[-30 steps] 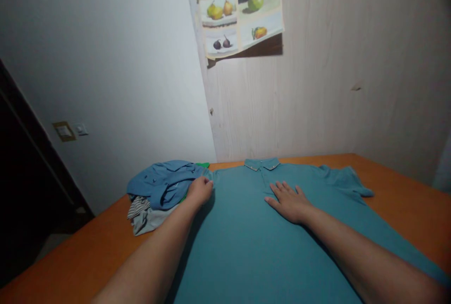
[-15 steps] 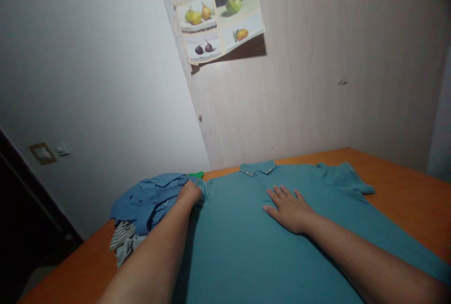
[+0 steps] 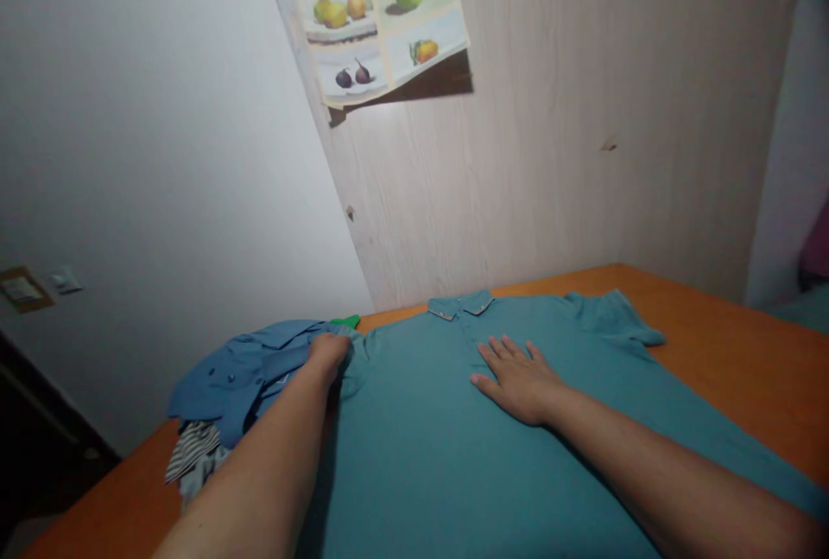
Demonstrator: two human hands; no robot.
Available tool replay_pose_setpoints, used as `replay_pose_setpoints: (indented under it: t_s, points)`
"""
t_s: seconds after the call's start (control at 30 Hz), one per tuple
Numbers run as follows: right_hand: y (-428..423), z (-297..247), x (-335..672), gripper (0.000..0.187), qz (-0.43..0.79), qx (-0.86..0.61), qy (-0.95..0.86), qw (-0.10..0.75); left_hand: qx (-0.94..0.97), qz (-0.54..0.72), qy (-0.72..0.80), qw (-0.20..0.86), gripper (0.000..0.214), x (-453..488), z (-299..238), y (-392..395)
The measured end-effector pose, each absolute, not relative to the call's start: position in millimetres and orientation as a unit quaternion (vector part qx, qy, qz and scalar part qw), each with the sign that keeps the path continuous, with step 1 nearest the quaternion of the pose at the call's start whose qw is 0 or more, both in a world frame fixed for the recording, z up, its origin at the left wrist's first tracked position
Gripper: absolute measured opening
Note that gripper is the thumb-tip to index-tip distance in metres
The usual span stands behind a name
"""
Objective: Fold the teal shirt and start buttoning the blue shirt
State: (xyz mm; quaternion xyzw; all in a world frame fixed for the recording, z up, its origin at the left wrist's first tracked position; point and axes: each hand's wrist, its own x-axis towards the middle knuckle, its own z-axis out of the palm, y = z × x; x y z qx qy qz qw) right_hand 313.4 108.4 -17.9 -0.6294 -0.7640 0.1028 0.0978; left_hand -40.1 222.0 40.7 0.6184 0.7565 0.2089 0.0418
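A teal polo shirt (image 3: pixel 414 438) lies spread on the orange table, its collar toward the wall and its front facing up. My left hand (image 3: pixel 329 358) is closed on the sleeve at the shirt's left side; the fingertips are partly hidden. Flat on the shirt's chest, below the collar, rests my right hand (image 3: pixel 518 379) with its fingers spread. The sleeve on the right side lies out on the table, somewhat creased.
A pile of clothes, with a blue garment (image 3: pixel 239 369) on top and a striped cloth (image 3: pixel 193 448) below, sits left of the shirt. Behind the orange table (image 3: pixel 725 352) stands a wall with a fruit picture sheet (image 3: pixel 382 28).
The view has turned slightly to the right, so everything sits further left. My left hand has drawn the sleeve a little outward to the left. My right hand stays flat on the shirt.
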Motion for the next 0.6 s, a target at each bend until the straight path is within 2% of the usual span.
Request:
replay_pose_setpoints:
  t_s: [0.13,0.33,0.5,0.6]
  points:
    - [109.4,-19.2,313.6,0.088,0.103,-0.631,-0.763,0.096,0.569,0.226,0.787,0.075,0.034,-43.7,43.9,215.6]
    - [109.4,-19.5,313.2,0.088,0.100,-0.631,-0.763,0.097,0.602,0.250,0.759,-0.001,0.026,-36.2,66.5,196.6]
    - [108.8,-17.6,312.7,0.088,0.107,-0.632,-0.761,0.098,0.659,0.223,0.716,-0.064,0.037,5.6,75.5,168.4]
    - [108.8,-16.7,312.4,0.088,0.111,-0.633,-0.760,0.102,0.725,0.176,0.664,-0.049,0.048,29.1,68.1,153.1]
